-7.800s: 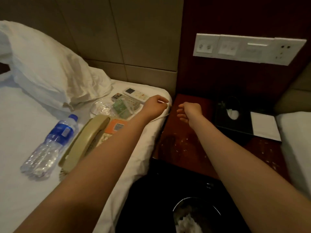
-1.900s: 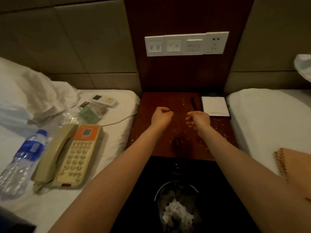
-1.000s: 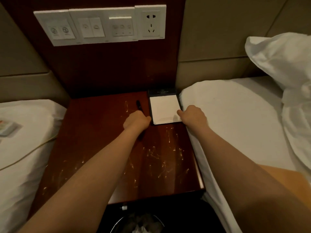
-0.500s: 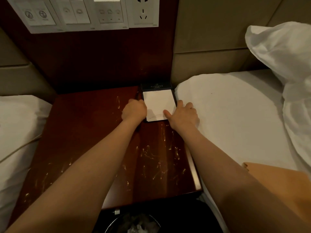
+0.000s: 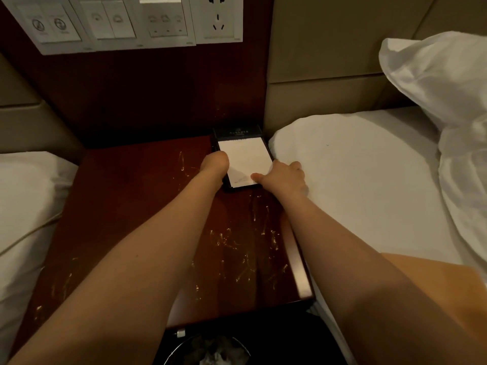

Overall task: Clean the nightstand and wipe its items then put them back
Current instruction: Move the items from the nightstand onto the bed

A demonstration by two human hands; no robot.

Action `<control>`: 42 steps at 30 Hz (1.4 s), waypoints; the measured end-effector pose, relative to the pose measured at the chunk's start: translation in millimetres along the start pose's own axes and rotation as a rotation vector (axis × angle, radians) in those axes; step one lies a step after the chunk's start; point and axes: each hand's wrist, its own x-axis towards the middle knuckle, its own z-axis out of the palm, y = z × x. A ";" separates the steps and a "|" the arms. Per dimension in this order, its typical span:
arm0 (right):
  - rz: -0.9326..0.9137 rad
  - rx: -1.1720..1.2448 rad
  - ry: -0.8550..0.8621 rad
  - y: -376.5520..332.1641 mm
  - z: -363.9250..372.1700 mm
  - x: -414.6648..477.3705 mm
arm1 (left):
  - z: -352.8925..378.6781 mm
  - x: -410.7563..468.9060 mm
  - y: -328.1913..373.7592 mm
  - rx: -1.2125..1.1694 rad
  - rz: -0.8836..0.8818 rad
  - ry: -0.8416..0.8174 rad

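Observation:
A black notepad holder with a white paper pad [image 5: 245,156] lies at the back right corner of the dark red nightstand [image 5: 137,206], whose top is strewn with pale crumbs and scratches. My left hand [image 5: 214,164] is curled at the holder's left edge; the pen seen there earlier is hidden under it. My right hand [image 5: 282,177] grips the holder's front right corner, thumb on the paper and fingers beside the mattress.
White beds flank the nightstand, the left bed [image 5: 29,212] with a cord over it and the right bed [image 5: 355,167] with a pillow [image 5: 442,83]. A switch and socket panel [image 5: 131,22] hangs above. A bin [image 5: 210,351] stands below the front edge. An orange cloth [image 5: 434,280] lies at right.
Both hands moved from the nightstand's middle to the notepad holder. My left hand covered the pen, and my right hand took the holder's front right corner. The view turned right and closer.

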 end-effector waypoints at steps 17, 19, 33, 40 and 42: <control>-0.037 0.095 0.041 3.0 6.3 -17.8 | -19.5 -25.0 -34.7 -0.022 0.214 0.030; -0.044 0.162 0.023 -7.9 8.7 -27.0 | -30.5 -29.9 -36.6 -0.051 0.226 0.038; -0.130 0.986 -0.205 -119.0 24.1 -144.2 | -175.7 -103.6 -65.6 -0.208 0.232 0.223; -0.197 1.004 -0.356 -166.1 57.7 -227.2 | -252.7 -149.0 -120.4 -0.117 0.175 0.358; -0.209 1.001 -0.397 -177.0 70.4 -251.1 | -275.6 -160.1 -135.5 -0.154 0.126 0.369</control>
